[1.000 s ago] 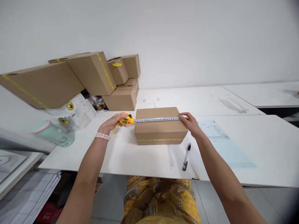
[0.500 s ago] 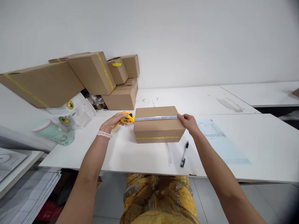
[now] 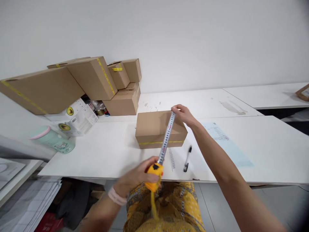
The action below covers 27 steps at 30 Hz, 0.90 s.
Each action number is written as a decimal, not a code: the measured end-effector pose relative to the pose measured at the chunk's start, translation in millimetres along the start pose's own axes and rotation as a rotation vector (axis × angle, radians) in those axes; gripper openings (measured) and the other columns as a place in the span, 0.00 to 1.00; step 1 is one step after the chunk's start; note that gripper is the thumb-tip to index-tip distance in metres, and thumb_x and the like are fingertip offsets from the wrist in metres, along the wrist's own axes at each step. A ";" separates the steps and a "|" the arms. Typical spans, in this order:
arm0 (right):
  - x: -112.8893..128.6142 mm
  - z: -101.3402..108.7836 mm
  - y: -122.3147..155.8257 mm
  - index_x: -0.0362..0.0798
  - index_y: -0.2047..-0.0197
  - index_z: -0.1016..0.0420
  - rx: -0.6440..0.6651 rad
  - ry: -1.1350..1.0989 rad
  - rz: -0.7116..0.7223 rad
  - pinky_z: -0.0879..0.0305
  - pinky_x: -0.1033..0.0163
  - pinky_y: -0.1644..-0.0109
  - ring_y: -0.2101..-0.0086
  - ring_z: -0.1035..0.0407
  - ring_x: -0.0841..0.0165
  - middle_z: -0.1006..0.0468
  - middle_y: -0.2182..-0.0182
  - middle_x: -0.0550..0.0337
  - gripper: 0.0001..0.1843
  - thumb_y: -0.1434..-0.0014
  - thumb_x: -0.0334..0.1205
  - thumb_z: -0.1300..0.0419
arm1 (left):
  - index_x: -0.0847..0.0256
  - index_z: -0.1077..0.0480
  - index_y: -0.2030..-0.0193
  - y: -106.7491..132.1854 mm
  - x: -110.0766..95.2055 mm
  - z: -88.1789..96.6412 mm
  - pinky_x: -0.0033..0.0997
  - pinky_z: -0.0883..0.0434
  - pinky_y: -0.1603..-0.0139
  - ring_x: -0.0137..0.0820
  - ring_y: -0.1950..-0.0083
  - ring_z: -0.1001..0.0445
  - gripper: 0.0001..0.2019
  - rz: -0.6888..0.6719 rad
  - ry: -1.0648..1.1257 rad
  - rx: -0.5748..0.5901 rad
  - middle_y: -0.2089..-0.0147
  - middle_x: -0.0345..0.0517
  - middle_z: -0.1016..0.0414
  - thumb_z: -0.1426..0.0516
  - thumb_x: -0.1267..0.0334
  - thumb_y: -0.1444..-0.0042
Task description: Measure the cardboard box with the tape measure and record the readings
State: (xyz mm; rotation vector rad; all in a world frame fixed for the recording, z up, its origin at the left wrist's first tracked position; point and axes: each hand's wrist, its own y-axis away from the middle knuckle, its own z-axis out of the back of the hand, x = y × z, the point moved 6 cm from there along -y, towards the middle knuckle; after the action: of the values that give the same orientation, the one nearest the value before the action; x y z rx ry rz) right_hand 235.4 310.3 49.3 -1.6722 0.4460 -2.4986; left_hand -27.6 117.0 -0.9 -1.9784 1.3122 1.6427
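A closed brown cardboard box (image 3: 151,124) with a yellow strip along its front face sits on the white table. My left hand (image 3: 142,174) is closed round a yellow tape measure (image 3: 154,180), just beyond the table's front edge. Its silver blade (image 3: 167,137) slants up and away across the box. At the blade's far end, my right hand (image 3: 182,113) pinches the tip near the box's back edge. The yellow wrist strap hangs below the tape measure's case.
Right of the box's front lie a spiral notebook (image 3: 172,159) and a pen (image 3: 187,158). A bluish printed sheet (image 3: 229,148) is farther right. Stacked cardboard boxes (image 3: 123,103) and a mint-green bottle (image 3: 54,140) stand at the left.
The tape has swung from lying lengthwise along the box top to crossing it front to back. My left hand moved toward me with the case; my right moved left and back.
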 end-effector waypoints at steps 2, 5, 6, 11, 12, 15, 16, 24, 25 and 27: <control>7.3 -25.9 -16.9 0.49 0.64 0.24 0.126 0.108 0.035 0.34 0.55 0.50 0.56 0.31 0.60 0.21 0.57 0.53 0.20 0.39 0.58 0.42 | 0.54 0.32 0.47 -19.3 21.4 -26.6 0.35 0.23 0.66 0.35 0.66 0.19 0.27 -0.067 0.204 -0.036 0.52 0.48 0.26 0.31 0.51 0.52; 3.6 -51.8 -40.4 0.49 0.63 0.23 0.185 0.273 -0.017 0.35 0.53 0.49 0.57 0.31 0.58 0.20 0.59 0.52 0.20 0.39 0.57 0.43 | 0.56 0.31 0.51 -45.8 16.8 -37.1 0.36 0.22 0.69 0.37 0.67 0.19 0.26 -0.215 0.320 -0.186 0.55 0.47 0.26 0.32 0.46 0.52; -0.6 -56.6 -46.5 0.49 0.62 0.22 0.188 0.322 -0.058 0.35 0.52 0.48 0.57 0.30 0.58 0.19 0.58 0.51 0.20 0.38 0.57 0.44 | 0.58 0.30 0.52 -52.3 10.2 -35.8 0.37 0.22 0.69 0.38 0.67 0.19 0.26 -0.242 0.320 -0.221 0.56 0.47 0.26 0.33 0.45 0.51; -18.1 -63.5 -58.4 0.51 0.58 0.21 0.199 0.530 -0.203 0.36 0.50 0.47 0.57 0.27 0.58 0.19 0.53 0.51 0.21 0.35 0.57 0.48 | 0.64 0.27 0.55 -67.5 -10.6 -24.7 0.36 0.22 0.70 0.38 0.69 0.19 0.27 -0.232 0.324 -0.267 0.59 0.49 0.25 0.33 0.43 0.52; -18.8 -63.6 -58.0 0.51 0.58 0.21 0.204 0.551 -0.205 0.36 0.51 0.48 0.57 0.27 0.58 0.19 0.53 0.51 0.21 0.35 0.56 0.48 | 0.64 0.27 0.55 -67.7 -10.4 -24.1 0.36 0.22 0.70 0.38 0.69 0.19 0.27 -0.230 0.333 -0.274 0.59 0.49 0.25 0.33 0.43 0.52; -16.6 -62.8 -54.9 0.53 0.59 0.21 0.206 0.568 -0.199 0.35 0.53 0.50 0.57 0.26 0.59 0.18 0.53 0.54 0.20 0.35 0.56 0.47 | 0.64 0.27 0.54 -66.2 -6.0 -26.0 0.35 0.23 0.71 0.38 0.69 0.19 0.28 -0.233 0.351 -0.290 0.59 0.48 0.25 0.32 0.42 0.52; -15.1 -62.3 -53.7 0.53 0.59 0.21 0.204 0.565 -0.195 0.35 0.54 0.50 0.57 0.26 0.59 0.18 0.53 0.55 0.20 0.35 0.56 0.48 | 0.64 0.27 0.53 -65.6 -4.5 -27.2 0.35 0.23 0.71 0.38 0.69 0.19 0.28 -0.235 0.352 -0.289 0.58 0.48 0.25 0.33 0.43 0.52; -8.2 -62.6 -48.3 0.53 0.61 0.22 0.192 0.539 -0.179 0.35 0.53 0.51 0.59 0.27 0.59 0.18 0.56 0.55 0.19 0.35 0.54 0.49 | 0.64 0.28 0.50 -69.1 -1.2 -24.6 0.36 0.22 0.71 0.37 0.68 0.19 0.27 -0.235 0.331 -0.304 0.57 0.48 0.24 0.33 0.45 0.50; -7.8 -63.0 -47.7 0.52 0.62 0.22 0.193 0.527 -0.184 0.35 0.53 0.50 0.59 0.27 0.59 0.18 0.57 0.56 0.18 0.35 0.54 0.48 | 0.64 0.28 0.50 -70.2 -1.8 -25.1 0.36 0.22 0.71 0.37 0.68 0.19 0.27 -0.234 0.325 -0.301 0.57 0.49 0.24 0.33 0.45 0.50; -5.7 -61.4 -46.0 0.52 0.62 0.23 0.188 0.463 -0.199 0.34 0.52 0.50 0.59 0.27 0.59 0.18 0.58 0.56 0.19 0.35 0.56 0.47 | 0.65 0.28 0.52 -69.0 -4.0 -26.6 0.36 0.22 0.72 0.37 0.69 0.19 0.27 -0.233 0.299 -0.294 0.57 0.49 0.24 0.34 0.45 0.50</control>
State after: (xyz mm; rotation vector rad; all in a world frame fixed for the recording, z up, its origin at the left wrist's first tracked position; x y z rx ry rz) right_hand 184.8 366.8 36.2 -1.1146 0.0726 -2.9659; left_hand 42.0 139.5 -11.8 -2.5224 0.9171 1.5443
